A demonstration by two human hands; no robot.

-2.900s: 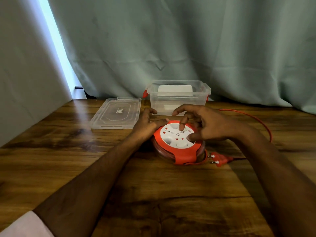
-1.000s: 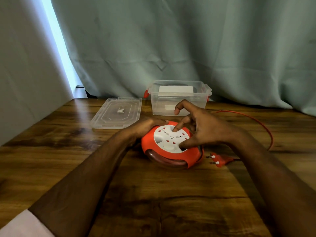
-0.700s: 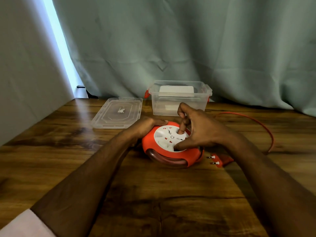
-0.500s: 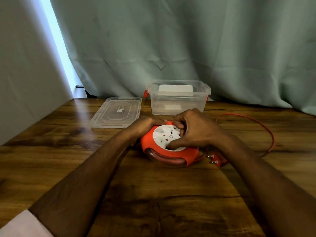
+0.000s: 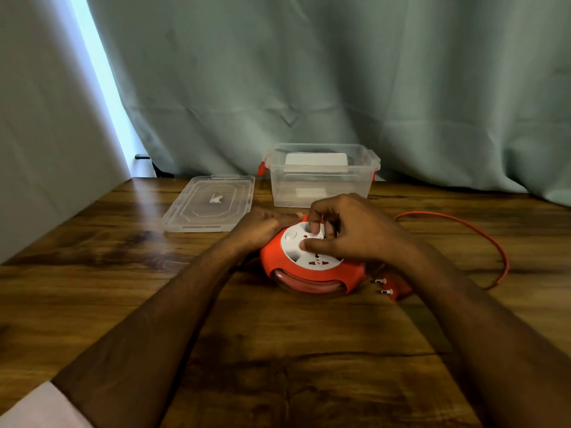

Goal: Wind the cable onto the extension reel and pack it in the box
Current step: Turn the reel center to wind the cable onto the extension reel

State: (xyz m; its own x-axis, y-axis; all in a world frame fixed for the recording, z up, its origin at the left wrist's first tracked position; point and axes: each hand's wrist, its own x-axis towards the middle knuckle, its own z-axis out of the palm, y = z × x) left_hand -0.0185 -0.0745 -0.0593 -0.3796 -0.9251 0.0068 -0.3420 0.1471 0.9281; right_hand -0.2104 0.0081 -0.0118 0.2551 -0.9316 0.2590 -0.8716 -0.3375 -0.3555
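Observation:
An orange extension reel with a white socket face lies flat on the wooden table. My left hand grips its far left rim. My right hand rests on the white face, thumb and fingers pressed into it. A loose orange cable loops over the table to the right. Its plug lies beside the reel's right side, pins pointing left. A clear plastic box with orange latches stands open behind the reel.
The box's clear lid lies flat to the left of the box. A white object sits inside the box. A green curtain hangs behind the table. A grey wall runs along the table's left edge.
My right hand's fingers have shifted around on the white face, which has turned. The cable loop at the right has drawn in slightly. My left hand has stayed on the rim.

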